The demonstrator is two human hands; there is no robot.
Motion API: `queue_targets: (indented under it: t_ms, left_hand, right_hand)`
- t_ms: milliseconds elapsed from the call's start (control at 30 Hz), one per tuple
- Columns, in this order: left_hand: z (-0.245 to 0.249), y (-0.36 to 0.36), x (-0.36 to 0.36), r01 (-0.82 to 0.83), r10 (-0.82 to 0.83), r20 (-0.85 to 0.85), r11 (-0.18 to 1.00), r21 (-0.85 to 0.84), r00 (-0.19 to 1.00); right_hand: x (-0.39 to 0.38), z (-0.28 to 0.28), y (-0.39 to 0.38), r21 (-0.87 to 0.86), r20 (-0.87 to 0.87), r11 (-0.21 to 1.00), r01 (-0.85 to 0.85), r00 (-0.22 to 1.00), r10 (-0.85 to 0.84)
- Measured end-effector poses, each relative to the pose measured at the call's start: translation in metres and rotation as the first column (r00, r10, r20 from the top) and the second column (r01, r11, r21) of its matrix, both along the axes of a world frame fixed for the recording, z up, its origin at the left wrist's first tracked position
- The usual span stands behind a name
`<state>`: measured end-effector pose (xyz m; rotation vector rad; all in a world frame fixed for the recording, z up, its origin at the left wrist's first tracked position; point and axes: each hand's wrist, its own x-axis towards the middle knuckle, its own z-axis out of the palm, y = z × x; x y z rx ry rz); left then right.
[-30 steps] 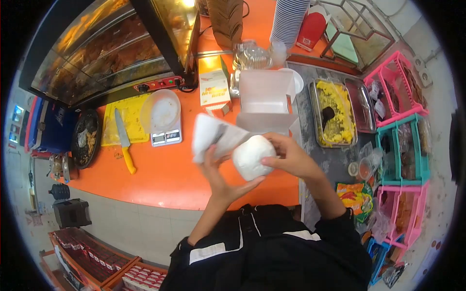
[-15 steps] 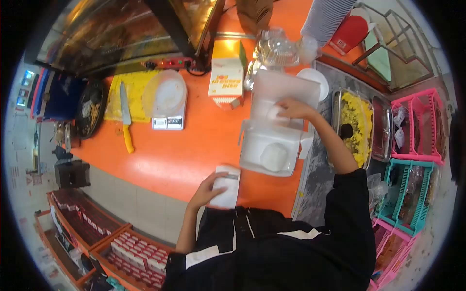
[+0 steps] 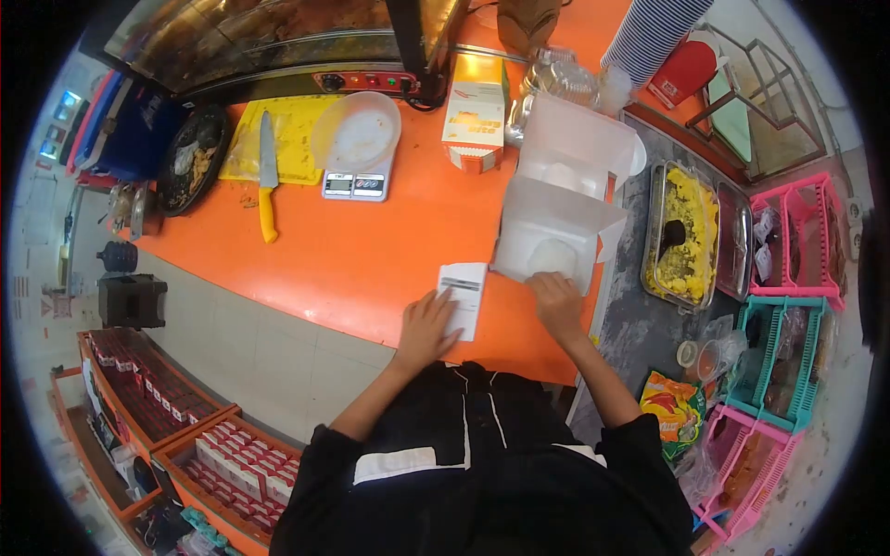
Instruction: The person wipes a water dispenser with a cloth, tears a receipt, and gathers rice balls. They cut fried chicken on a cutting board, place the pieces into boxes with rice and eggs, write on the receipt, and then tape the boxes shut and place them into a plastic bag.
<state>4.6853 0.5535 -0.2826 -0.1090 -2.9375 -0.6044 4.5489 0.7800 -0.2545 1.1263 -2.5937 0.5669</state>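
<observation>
White lump boxed, slip held flat
The lump (image 3: pixel 553 255) sits in the near box (image 3: pixel 520 238); my right hand (image 3: pixel 559 306) bunches narrow at its front, can't tell if gripping. Left hand (image 3: pixel 424 332), fingers spread, rests on the slip (image 3: pixel 465 281), probably to steady it on the bench (image 3: pixel 371 264).

Both bare forearms angle inward from dark sleeves — left hand (image 3: pixel 428 326) flat, fingers spread — right hand (image 3: pixel 556 301) curled.

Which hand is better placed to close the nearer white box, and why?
Probably the right hand: it is at the box's near edge. The left hand rests on the paper, off to the box's left, so it would have farther to go.
</observation>
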Motion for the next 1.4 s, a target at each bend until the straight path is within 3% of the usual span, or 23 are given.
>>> queue_targets:
  t_ms: [167,233,300,367,433,500,567,600,633,700,733,800,900,967,1000,1067,1100,1167,1200,1267,1300,1367,1400]
  left_hand:
    - [-0.019,0.040,-0.025,0.189,-0.189,0.095,0.982,0.017,0.977]
    - [-0.021,0.046,-0.029,0.202,-0.206,0.161,0.979,0.040,0.965]
    - [-0.019,0.034,-0.031,0.263,-0.250,-0.100,0.955,0.140,0.963]
    - [0.014,-0.024,-0.033,0.191,-0.177,-0.093,0.967,0.170,0.980]
    - [0.038,-0.114,-0.034,0.011,0.005,-0.089,0.982,0.187,0.996]
    - [0.036,-0.226,-0.040,-0.242,0.250,-0.186,0.968,0.065,0.950]
    - [0.041,-0.339,-0.062,-0.429,0.397,-0.334,0.903,-0.026,0.855]
    - [0.048,-0.384,-0.079,-0.515,0.454,-0.422,0.856,-0.036,0.784]
    - [0.051,-0.419,-0.095,-0.504,0.448,-0.416,0.863,-0.030,0.791]
    - [0.056,-0.473,-0.120,-0.399,0.286,-0.374,0.876,-0.271,0.882]
    - [0.053,-0.495,-0.135,-0.385,0.262,-0.394,0.881,-0.276,0.881]
    - [0.039,-0.529,-0.165,-0.041,0.041,-0.003,0.971,-0.235,0.999]
    - [0.012,-0.554,-0.185,0.056,-0.052,0.078,0.998,-0.042,0.996]
    - [0.003,-0.565,-0.178,0.012,-0.010,0.072,0.999,-0.031,0.997]
    - [0.008,-0.566,-0.170,0.017,-0.016,0.065,0.999,-0.027,0.998]
    - [0.030,-0.561,-0.146,-0.064,0.053,0.123,0.994,0.086,0.991]
    - [0.035,-0.557,-0.134,-0.063,0.050,0.133,0.993,0.095,0.990]
    - [0.043,-0.547,-0.118,-0.100,0.091,0.041,0.921,0.377,0.995]
    - [0.041,-0.541,-0.111,-0.101,0.095,0.033,0.920,0.379,0.995]
    - [0.036,-0.528,-0.098,-0.149,0.213,-0.117,0.902,0.405,0.970]
    - [0.042,-0.521,-0.093,-0.151,0.216,-0.119,0.902,0.405,0.969]
    - [0.060,-0.502,-0.075,-0.146,0.209,-0.507,0.976,0.160,0.836]
    - [0.061,-0.492,-0.063,-0.151,0.213,-0.491,0.975,0.162,0.845]
  right_hand:
    - [0.007,-0.002,-0.008,-0.123,0.027,0.992,0.037,0.999,-0.033]
    - [0.013,-0.011,-0.017,-0.014,0.053,0.999,0.048,0.997,-0.047]
    - [0.022,0.005,-0.034,-0.031,0.026,0.992,0.120,0.992,-0.120]
    - [0.032,0.026,-0.061,-0.047,-0.004,0.979,0.199,0.980,-0.200]
    - [0.049,0.039,-0.115,-0.194,0.016,0.940,0.281,0.959,-0.283]
    - [0.063,0.042,-0.201,-0.216,0.101,0.966,0.140,0.987,-0.121]
    - [0.075,0.020,-0.307,-0.283,0.338,0.957,0.059,0.940,0.042]
    - [0.078,0.021,-0.363,-0.231,0.516,0.973,0.026,0.851,0.100]
    - [0.077,0.009,-0.420,-0.261,0.421,0.965,0.025,0.903,0.090]
    - [0.080,-0.012,-0.489,-0.287,0.322,0.957,0.032,0.944,0.064]
    - [0.074,-0.013,-0.517,-0.185,0.292,0.977,0.107,0.955,-0.049]
    - [0.060,-0.024,-0.560,-0.101,0.245,0.971,0.215,0.952,-0.185]
    - [0.054,-0.039,-0.565,0.041,0.176,0.948,0.316,0.932,-0.318]
    - [0.059,-0.011,-0.550,0.107,0.444,0.912,0.397,0.802,-0.401]
    - [0.059,-0.016,-0.539,0.109,0.437,0.909,0.402,0.802,-0.407]
    - [0.061,-0.033,-0.512,0.182,0.241,0.873,0.453,0.840,-0.487]
    - [0.061,-0.041,-0.503,0.194,0.244,0.870,0.454,0.836,-0.491]
    - [0.047,-0.048,-0.495,0.155,0.196,0.860,0.485,0.839,-0.508]
    - [0.045,-0.043,-0.496,0.152,0.188,0.862,0.483,0.842,-0.505]
    - [0.042,-0.026,-0.501,0.034,-0.088,0.855,0.517,0.854,-0.513]
    - [0.044,-0.015,-0.505,0.033,-0.089,0.857,0.514,0.856,-0.510]
    - [0.062,0.011,-0.517,-0.243,0.066,0.910,0.336,0.942,-0.330]
    - [0.077,0.043,-0.529,-0.104,0.489,0.930,0.352,0.832,-0.261]
